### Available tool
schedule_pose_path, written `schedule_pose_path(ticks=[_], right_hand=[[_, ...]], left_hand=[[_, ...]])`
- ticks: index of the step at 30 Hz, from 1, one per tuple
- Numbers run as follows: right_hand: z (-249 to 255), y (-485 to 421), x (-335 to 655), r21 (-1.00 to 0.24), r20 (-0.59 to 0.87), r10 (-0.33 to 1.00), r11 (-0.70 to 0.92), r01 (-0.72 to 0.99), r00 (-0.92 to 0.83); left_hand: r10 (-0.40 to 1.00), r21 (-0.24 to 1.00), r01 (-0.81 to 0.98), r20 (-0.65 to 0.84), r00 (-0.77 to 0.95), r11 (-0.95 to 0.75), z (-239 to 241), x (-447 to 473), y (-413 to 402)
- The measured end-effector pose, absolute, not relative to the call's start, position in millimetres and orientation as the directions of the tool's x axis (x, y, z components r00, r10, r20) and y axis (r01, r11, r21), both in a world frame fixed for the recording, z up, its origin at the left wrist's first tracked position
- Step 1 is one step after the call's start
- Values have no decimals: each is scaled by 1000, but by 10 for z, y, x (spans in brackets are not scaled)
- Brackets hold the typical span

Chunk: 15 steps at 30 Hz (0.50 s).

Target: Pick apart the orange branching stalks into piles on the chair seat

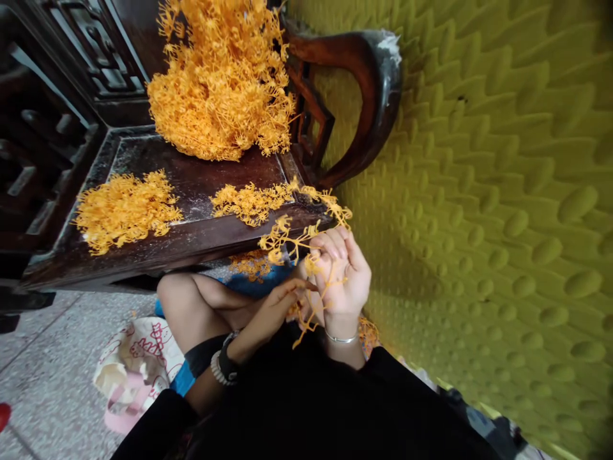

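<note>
My right hand [347, 275], with a silver bangle at the wrist, has its palm turned up and its fingers curled around an orange plastic sprig [299, 241]. Thin branching stems spread out past the fingers and hang down over the palm. My left hand [280, 303] reaches in from the left, its fingers pinched together at the stems beside the right palm. Exactly what lies between those left fingertips is hard to see. On the dark wooden seat just beyond, a small cluster of similar sprigs [253, 203] trails toward my right hand.
A large heap of orange sprigs [225, 96] fills the back of the wooden seat [191, 182], with a smaller pile [127, 211] at its left. A curved armrest [383, 83] stands by the yellow-green padded wall [479, 191]. A cloth bag [148, 348] lies on the floor.
</note>
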State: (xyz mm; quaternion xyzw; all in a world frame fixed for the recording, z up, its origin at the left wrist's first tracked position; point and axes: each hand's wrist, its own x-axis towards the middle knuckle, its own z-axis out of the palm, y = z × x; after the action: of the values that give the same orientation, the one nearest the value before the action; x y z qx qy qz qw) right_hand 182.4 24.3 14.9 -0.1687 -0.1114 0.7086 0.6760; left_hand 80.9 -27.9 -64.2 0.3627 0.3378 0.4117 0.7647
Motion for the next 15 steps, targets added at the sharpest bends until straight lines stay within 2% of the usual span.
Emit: schedule_pose_path(ticks=[5, 8, 11, 13, 15], right_hand=[[92, 223, 1780, -246, -151, 985, -125, -961, -89], [81, 217, 1758, -225, -167, 979, -152, -962, -115], [63, 206, 1719, -259, -174, 980, -140, -956, -96], [43, 201, 1698, -312, -156, 985, -123, -942, -77], [24, 205, 1697, -380, -137, 988, -114, -918, -66]], left_hand=[[940, 740, -581, -250, 233, 340, -598, 854, -196], [973, 776, -587, -191, 129, 230, -513, 866, -183], [998, 875, -483, -60, -27, 40, -501, 875, -197], [992, 937, -342, 34, -123, -74, -526, 875, -208], [985, 980, -167, 86, -151, -111, -552, 865, -220]])
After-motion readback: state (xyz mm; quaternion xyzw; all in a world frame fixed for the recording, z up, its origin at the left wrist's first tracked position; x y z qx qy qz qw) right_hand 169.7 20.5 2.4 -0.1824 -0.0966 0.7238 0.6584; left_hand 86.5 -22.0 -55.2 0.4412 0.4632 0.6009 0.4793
